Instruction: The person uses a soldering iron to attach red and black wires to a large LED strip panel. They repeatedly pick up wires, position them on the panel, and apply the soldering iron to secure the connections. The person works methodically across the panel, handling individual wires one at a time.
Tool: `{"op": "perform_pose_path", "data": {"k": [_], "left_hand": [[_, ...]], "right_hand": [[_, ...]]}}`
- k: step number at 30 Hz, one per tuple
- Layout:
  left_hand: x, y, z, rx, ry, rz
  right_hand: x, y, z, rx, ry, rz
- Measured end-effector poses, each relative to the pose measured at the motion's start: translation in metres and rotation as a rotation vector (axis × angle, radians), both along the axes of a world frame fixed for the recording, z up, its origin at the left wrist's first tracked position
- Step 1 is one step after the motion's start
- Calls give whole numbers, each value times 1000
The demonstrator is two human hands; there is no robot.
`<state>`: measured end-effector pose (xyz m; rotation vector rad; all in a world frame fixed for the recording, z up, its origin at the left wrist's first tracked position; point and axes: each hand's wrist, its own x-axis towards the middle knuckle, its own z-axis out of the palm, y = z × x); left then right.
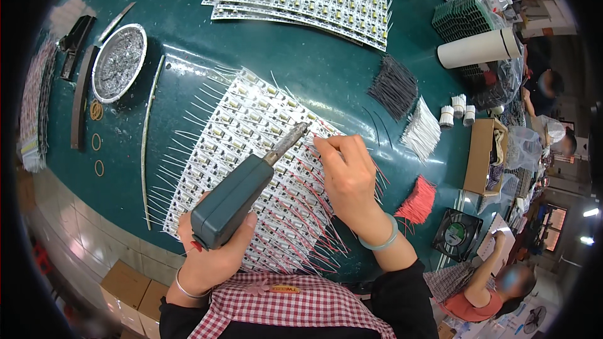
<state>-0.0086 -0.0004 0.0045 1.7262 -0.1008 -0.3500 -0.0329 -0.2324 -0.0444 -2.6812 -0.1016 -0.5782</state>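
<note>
Circuit-board panel (227,141) lies on the green table (301,50), right in front of the person, under both hands; best kept flat, b/c any slide would likely spoil a joint. Soldering iron (229,201) next: L hand (217,254) is wrapped round its dark green body, shaft angled fwd & right over the panel. R hand (348,176) is narrow, thumb & fingers bunched just beside the iron's front end; can't tell if a wire's between them. I'd brace that hand for steadiness, w/ fingers clear of hot metal. Red wire bundle (416,202) sits to the right of the R hand, handy for 1-at-a-time picking. Red wires (300,196) spread over the panel's right part; keep shaft off them, insulation could melt. Iron tip (302,127), smallest: touch briefly, lift clean, hold wire still till solder sets.
</note>
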Motion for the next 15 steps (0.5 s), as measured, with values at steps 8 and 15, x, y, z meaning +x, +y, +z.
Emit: {"op": "perform_pose_path", "data": {"k": [8,15], "left_hand": [[5,-3,0,32,-34,-92],[4,-4,-5,96,-42,-122]], "right_hand": [[2,0,2,-4,16,6],[2,0,2,-13,28,3]]}}
